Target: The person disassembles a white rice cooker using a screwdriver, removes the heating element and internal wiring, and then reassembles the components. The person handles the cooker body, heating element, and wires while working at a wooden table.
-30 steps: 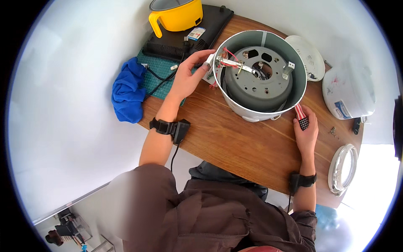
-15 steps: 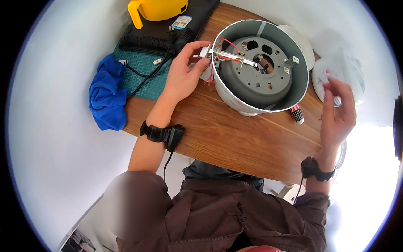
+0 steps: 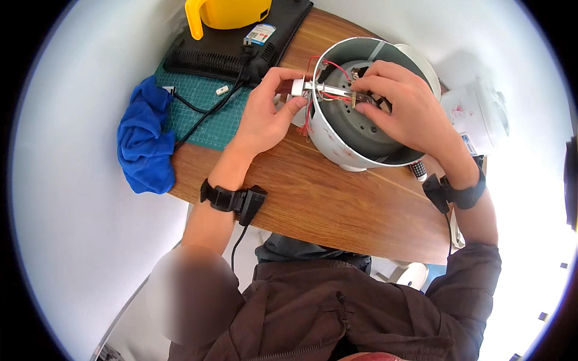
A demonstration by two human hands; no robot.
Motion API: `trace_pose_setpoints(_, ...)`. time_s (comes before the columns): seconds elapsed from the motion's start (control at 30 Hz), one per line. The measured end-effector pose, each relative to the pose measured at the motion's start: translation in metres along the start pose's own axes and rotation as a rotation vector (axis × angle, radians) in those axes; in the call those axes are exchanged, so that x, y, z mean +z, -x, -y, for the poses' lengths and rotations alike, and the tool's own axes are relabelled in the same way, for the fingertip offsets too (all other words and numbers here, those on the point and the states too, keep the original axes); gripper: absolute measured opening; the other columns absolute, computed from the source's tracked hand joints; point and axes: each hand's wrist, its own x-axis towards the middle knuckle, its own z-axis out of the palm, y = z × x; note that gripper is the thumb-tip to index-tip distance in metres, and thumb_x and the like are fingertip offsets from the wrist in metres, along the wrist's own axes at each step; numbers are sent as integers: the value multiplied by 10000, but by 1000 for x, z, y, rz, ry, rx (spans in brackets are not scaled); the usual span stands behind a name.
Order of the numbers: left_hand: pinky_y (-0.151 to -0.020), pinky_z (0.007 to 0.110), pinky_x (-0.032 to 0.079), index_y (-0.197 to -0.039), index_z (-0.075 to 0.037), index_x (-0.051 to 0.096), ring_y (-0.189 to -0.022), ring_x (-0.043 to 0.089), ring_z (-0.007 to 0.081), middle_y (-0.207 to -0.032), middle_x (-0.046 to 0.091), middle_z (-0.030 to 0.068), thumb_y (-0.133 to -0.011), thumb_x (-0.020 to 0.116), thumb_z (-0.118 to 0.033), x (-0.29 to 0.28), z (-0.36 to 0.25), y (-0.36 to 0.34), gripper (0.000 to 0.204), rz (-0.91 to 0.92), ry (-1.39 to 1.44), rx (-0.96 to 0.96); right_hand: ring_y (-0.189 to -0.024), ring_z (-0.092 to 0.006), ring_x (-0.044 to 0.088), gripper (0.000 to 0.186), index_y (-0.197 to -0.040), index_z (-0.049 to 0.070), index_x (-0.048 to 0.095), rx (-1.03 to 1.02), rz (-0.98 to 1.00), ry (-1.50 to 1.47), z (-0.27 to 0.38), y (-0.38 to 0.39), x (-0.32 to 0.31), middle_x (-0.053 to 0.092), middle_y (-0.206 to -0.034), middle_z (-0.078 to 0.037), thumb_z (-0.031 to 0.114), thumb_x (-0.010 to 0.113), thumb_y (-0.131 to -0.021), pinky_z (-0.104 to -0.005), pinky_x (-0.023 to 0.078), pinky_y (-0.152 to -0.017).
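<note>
A rice cooker body (image 3: 337, 141) lies on the table with its inside, grey metal parts and red wires (image 3: 335, 65) showing. Across its left rim runs a metal switch lever (image 3: 328, 90) with a white end piece (image 3: 297, 87). The fingers and thumb of my left hand (image 3: 265, 117) are closed around that white end. Over the cooker's opening, my right hand (image 3: 404, 111) pinches the lever's inner end, partly hiding it. More red wire strands dangle outside the rim below the lever.
A green cutting mat (image 3: 195, 123), a blue cloth (image 3: 144, 147) and a black power cord (image 3: 201, 123) are at left. Behind them sit a black slab-like device (image 3: 205, 57) and a yellow handled container (image 3: 235, 13). A white flowered lid (image 3: 472, 117) stands at right.
My right hand has moved left from beside the cooker into its opening and taken the lever's inner end. The left hand keeps its hold; the lever is tilted slightly differently.
</note>
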Motion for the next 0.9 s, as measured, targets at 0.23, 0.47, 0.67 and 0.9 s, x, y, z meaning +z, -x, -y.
trace_pose_setpoints(0.23, -1028, 346, 516, -1347, -22, 540, -1165, 639, 170, -1276, 662, 79, -988, 648, 12, 0, 2, -1, 376, 3, -2, -48, -870, -311, 654, 236, -1077, 51, 708, 62, 34, -43, 0, 2, 7, 627, -995, -92, 97, 780, -857, -418, 539, -770)
trace_pose_setpoints(0.47, -906, 340, 560, -1297, -36, 601, -1046, 709, 201, -1154, 740, 92, -965, 707, -53, 3, 12, -3, 348, -93, 47, -6, -876, -347, 657, 242, -1128, 45, 679, 20, 26, 5, 0, 2, 5, 633, -1009, -112, 48, 715, -889, -439, 538, -765)
trace_pose_setpoints(0.67, -982, 331, 528, -1367, -20, 545, -1142, 661, 176, -1268, 694, 82, -1025, 662, -112, 0, 11, -3, 372, -29, 71, -18, -853, -361, 669, 250, -1149, 27, 673, 61, 80, -39, -1, 5, -2, 662, -976, -147, 15, 654, -900, -430, 535, -750)
trace_pose_setpoints(0.9, -1060, 333, 492, -1399, -12, 547, -1246, 628, 185, -1375, 665, 99, -1069, 561, -98, -7, 8, -6, 341, -59, 101, 2, -807, -333, 665, 228, -1070, 19, 725, 177, 47, -55, 1, 5, 0, 666, -915, -139, -3, 657, -854, -407, 528, -714)
